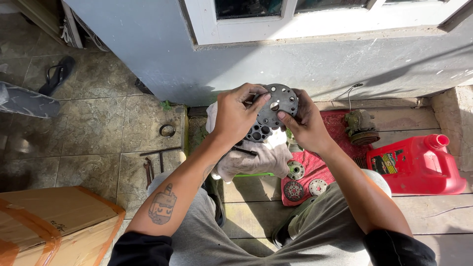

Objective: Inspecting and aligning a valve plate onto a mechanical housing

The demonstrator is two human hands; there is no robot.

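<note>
Both hands, left (236, 114) and right (303, 120), grasp round metal plate (276, 106) above dirty rag (256, 157)

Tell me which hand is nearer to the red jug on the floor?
Right. The right hand grips the round metal plate's right edge, on the side toward the red jug. The left hand holds the plate's left edge, farther away.

Red jug (419, 165) and small motor (361, 127) block the right; discs (295, 170) crowd the red mat (340, 133); planks (251, 207) below lie open.
</note>
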